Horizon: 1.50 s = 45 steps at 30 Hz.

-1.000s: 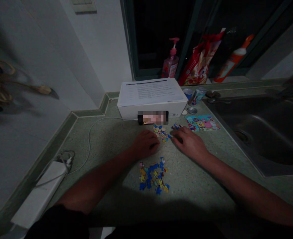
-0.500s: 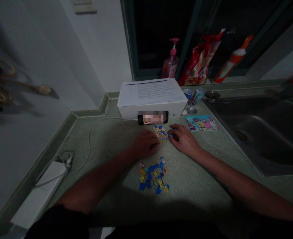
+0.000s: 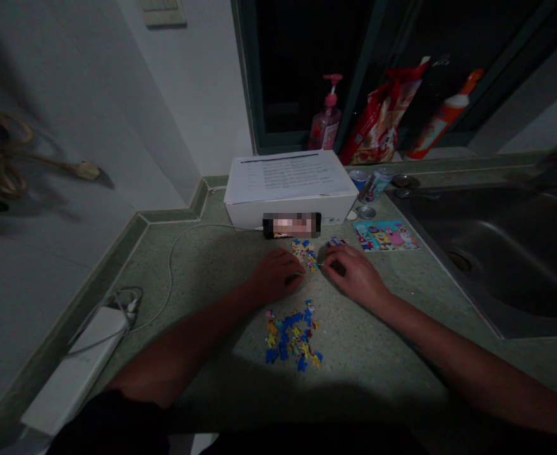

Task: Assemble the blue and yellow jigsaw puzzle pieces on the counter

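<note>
Colourful jigsaw puzzle pieces (image 3: 302, 246) lie in a small cluster between my two hands. My left hand (image 3: 276, 275) rests on the counter at the left of this cluster, fingers curled together; a thin pale edge shows at the fingertips, too small to name. On the other side, my right hand (image 3: 354, 270) pinches a small puzzle piece (image 3: 321, 265) between thumb and finger. Just beyond its knuckles sits another little group of pieces (image 3: 337, 241). Nearer to me, a loose patch of blue and yellow puzzle pieces (image 3: 285, 335) is spread on the counter.
A phone (image 3: 292, 225) leans against a white box (image 3: 290, 205) topped with a printed sheet. A cartoon picture card (image 3: 385, 236) lies by the steel sink (image 3: 487, 253). Cans (image 3: 376, 185) stand behind it. A white power strip (image 3: 74, 370) and cable are at left.
My right hand has drawn back slightly toward me, uncovering the small group of pieces beyond it, and a piece now shows at its fingertips. My left hand has hardly moved.
</note>
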Each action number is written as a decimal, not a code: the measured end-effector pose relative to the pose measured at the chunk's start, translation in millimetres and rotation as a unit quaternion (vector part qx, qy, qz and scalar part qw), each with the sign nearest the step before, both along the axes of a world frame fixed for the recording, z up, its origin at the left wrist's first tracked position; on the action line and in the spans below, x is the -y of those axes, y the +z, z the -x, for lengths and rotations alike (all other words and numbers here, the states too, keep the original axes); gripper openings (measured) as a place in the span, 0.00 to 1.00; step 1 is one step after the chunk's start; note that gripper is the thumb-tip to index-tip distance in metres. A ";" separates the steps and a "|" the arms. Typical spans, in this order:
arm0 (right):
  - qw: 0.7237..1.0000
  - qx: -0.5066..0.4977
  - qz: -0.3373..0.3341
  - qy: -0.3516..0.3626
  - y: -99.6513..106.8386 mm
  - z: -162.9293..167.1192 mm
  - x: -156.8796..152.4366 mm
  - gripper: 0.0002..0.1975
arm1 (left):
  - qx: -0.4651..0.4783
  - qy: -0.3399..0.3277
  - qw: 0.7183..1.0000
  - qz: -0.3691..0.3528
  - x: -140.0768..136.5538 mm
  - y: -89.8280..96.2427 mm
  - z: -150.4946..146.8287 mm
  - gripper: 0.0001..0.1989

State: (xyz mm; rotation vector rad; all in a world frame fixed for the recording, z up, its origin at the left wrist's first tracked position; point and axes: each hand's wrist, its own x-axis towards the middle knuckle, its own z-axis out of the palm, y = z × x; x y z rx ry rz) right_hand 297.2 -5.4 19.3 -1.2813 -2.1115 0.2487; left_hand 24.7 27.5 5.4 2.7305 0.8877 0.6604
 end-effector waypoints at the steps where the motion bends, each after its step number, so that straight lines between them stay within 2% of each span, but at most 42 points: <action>1: 1.000 -0.010 0.001 0.006 0.5 2.8 2.8 0.05 | 0.009 0.001 1.000 0.001 -0.1 -0.8 0.2 0.04; 4: 0.999 -0.034 0.017 0.029 1.2 12.2 10.7 0.04 | 0.033 0.001 0.999 0.003 -0.5 -1.6 0.7 0.08; 7: 0.996 -0.051 0.041 0.052 0.5 19.5 15.6 0.04 | 0.025 -0.011 1.000 0.007 -0.5 0.6 0.8 0.06; 14: 0.993 -0.063 0.063 0.077 -3.3 22.3 17.4 0.04 | 0.030 -0.028 0.999 0.019 2.9 6.9 0.5 0.11; 24: 0.992 -0.057 0.059 0.093 -1.7 27.3 20.2 0.05 | 0.022 -0.051 0.998 0.005 3.0 7.0 0.8 0.08; 29: 0.995 -0.028 0.031 0.087 -0.9 26.1 20.4 0.07 | 0.037 -0.052 0.998 0.002 2.4 5.9 1.4 0.07; 36: 0.996 -0.033 0.017 0.080 -0.6 24.9 22.0 0.09 | 0.046 -0.054 0.997 0.033 1.0 8.0 1.3 0.08; 45: 0.997 -0.010 -0.003 0.074 -3.3 23.5 21.5 0.07 | 0.055 -0.025 0.996 0.072 4.3 16.2 1.3 0.16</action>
